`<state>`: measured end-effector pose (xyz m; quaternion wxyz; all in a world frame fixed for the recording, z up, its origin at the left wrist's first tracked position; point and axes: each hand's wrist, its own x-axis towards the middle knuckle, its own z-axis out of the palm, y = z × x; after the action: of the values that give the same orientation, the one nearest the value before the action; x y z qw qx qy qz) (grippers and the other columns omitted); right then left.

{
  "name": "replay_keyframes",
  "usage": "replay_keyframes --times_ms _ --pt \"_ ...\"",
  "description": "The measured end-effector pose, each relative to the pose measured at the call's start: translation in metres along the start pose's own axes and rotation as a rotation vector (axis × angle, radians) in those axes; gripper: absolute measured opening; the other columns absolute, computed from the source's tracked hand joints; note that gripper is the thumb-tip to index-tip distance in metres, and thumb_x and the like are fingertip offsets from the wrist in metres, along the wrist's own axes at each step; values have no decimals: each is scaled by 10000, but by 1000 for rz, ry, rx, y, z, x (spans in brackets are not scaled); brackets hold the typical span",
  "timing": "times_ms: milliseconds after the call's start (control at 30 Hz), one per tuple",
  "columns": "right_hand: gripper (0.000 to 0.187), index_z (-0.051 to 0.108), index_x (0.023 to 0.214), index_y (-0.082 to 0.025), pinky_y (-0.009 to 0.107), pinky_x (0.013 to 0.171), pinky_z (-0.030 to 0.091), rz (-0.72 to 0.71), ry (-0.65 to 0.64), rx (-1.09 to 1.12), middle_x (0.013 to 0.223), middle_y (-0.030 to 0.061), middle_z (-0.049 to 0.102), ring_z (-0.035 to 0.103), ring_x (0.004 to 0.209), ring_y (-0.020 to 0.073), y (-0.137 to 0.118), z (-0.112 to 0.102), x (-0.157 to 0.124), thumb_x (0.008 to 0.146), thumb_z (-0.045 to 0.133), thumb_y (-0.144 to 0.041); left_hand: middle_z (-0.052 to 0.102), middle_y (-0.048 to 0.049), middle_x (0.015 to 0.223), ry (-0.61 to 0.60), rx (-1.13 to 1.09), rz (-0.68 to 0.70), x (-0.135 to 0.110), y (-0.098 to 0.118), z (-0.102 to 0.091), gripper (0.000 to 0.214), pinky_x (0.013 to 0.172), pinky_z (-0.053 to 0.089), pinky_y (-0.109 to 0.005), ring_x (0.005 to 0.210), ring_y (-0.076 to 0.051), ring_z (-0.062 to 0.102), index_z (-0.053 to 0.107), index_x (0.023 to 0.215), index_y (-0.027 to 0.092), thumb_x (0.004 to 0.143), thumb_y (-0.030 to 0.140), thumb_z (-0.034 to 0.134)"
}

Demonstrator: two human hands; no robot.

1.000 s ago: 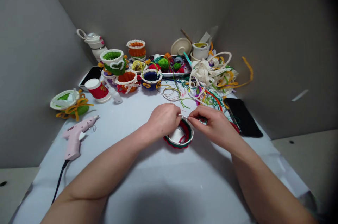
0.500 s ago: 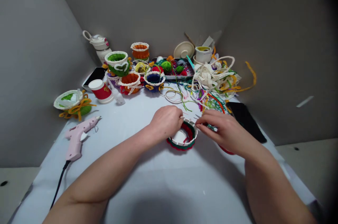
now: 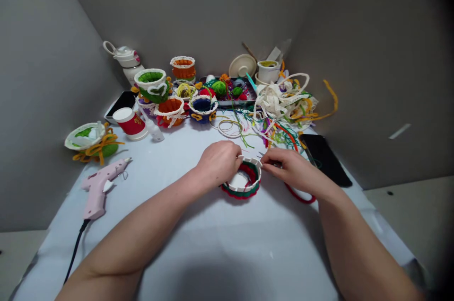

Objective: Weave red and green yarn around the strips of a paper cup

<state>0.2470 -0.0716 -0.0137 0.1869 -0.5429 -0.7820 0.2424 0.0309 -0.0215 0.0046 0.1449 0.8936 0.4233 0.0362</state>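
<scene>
A short paper cup (image 3: 238,192) with a white slotted rim stands in front of me, red and green yarn wound around its wall. My left hand (image 3: 220,161) is closed on the far left part of its rim, fingertips partly hidden. My right hand (image 3: 289,168) pinches at the right side of the rim, thumb and forefinger together. Just beyond the right fingertips shows a thin pointed metal tip (image 3: 260,153); the rest of it is hidden. A red cord (image 3: 301,199) curves out from under the right hand.
A pink glue gun (image 3: 101,187) lies left, its cable off the front. Behind stand yarn-wrapped cups (image 3: 152,84), a red paper cup (image 3: 131,123), a bottle (image 3: 129,62) and a yarn tray (image 3: 230,102). Tangled lace and yarn (image 3: 283,102) and a black phone (image 3: 326,159) lie right.
My right hand has come in closer to the cup's rim, its fingers more tightly together. More of the red cord shows beneath it. The whole view has shifted slightly.
</scene>
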Motion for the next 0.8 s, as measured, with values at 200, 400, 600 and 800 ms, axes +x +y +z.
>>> replay_keyframes --times_ms 200,400,600,800 --pt "153 679 836 -197 271 667 441 26 30 -5 821 36 705 615 737 165 -1 11 3 877 535 -229 732 -98 1002 21 -60 41 -2 0 -1 278 793 481 -325 923 -233 657 720 1022 176 868 193 489" --pt "178 685 853 -195 275 661 434 22 83 -14 830 45 709 614 744 168 -5 17 4 896 515 -224 743 -85 926 -28 -132 45 0 1 -2 239 774 483 -305 866 -216 656 747 908 175 865 227 518" --pt "178 673 856 -193 273 672 424 27 77 -20 839 49 701 609 755 169 -5 22 6 927 520 -251 744 -68 984 -6 -211 96 0 -2 -2 236 815 480 -304 916 -210 654 740 971 190 834 222 551" --pt "206 659 830 -189 272 659 409 31 93 8 818 45 689 603 757 172 -7 27 6 938 517 -292 748 -19 904 -40 -339 102 1 0 1 189 737 461 -264 847 -176 653 737 916 210 817 237 578"
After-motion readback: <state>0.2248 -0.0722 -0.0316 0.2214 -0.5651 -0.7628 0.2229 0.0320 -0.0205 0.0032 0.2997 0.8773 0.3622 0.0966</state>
